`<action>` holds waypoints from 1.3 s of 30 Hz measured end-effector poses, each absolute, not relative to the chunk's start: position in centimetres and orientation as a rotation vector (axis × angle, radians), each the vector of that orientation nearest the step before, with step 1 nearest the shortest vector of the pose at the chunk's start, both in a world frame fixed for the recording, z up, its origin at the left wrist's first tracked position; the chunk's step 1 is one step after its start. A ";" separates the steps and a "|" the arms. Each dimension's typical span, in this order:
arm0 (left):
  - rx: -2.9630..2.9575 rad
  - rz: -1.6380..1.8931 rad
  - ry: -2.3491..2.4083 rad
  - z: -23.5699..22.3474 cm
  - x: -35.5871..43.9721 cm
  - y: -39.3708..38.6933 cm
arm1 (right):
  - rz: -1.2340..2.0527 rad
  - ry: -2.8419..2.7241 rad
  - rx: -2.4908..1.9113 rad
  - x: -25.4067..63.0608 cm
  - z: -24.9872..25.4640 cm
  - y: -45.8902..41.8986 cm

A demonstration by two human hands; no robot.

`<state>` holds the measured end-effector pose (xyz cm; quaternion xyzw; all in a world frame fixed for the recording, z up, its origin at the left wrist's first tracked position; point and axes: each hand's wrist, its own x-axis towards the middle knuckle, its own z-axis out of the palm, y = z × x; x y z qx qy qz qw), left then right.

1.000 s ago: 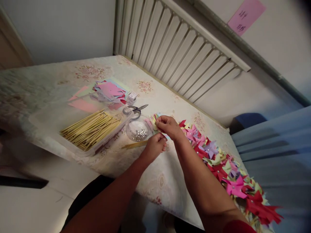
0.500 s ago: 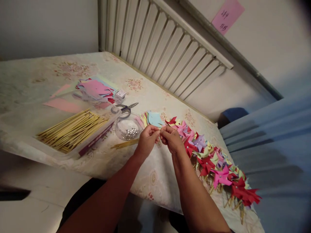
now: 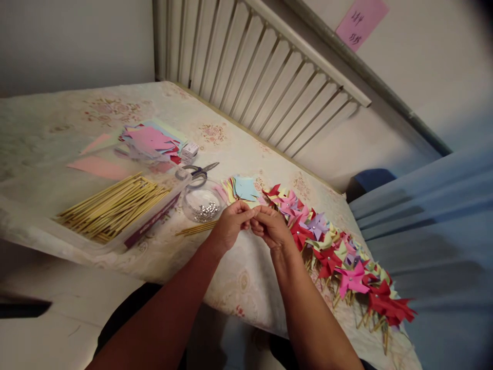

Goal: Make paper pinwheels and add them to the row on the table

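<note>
My left hand (image 3: 232,222) and my right hand (image 3: 271,224) meet at the fingertips above the near part of the table. Both are closed in a pinch, and whatever lies between the fingers is too small or hidden to name. Just left of them stands a round clear tub (image 3: 192,198) with small silvery fasteners (image 3: 207,211). Several loose sticks (image 3: 196,227) lie beside my left hand. Behind the hands is a stack of cut paper squares (image 3: 245,188), light blue on top. Finished paper pinwheels (image 3: 327,259) on sticks lie in rows to the right.
A clear plastic box (image 3: 127,241) full of thin sticks (image 3: 115,208) stands at the left. Scissors (image 3: 200,173), a small white box (image 3: 190,152) and coloured paper sheets (image 3: 152,141) lie behind it. A white radiator (image 3: 262,77) and a blue curtain (image 3: 435,236) border the table.
The fingertips of both hands have come closer together, and my right hand has turned and dropped slightly. The things on the table have stayed in place.
</note>
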<state>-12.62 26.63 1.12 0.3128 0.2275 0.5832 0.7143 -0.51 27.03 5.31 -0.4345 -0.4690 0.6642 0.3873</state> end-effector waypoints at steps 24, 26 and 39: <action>0.675 1.235 0.470 1.0 -13.0 26.4 | 1.775 -1.100 -0.992 -0.9 4.6 26.6; 0.656 1.242 0.457 0.9 -13.0 26.4 | 1.774 -1.111 -0.993 -0.8 4.6 26.6; 0.572 1.226 0.440 0.8 -13.1 26.4 | 1.768 -1.155 -1.040 -0.9 4.6 26.9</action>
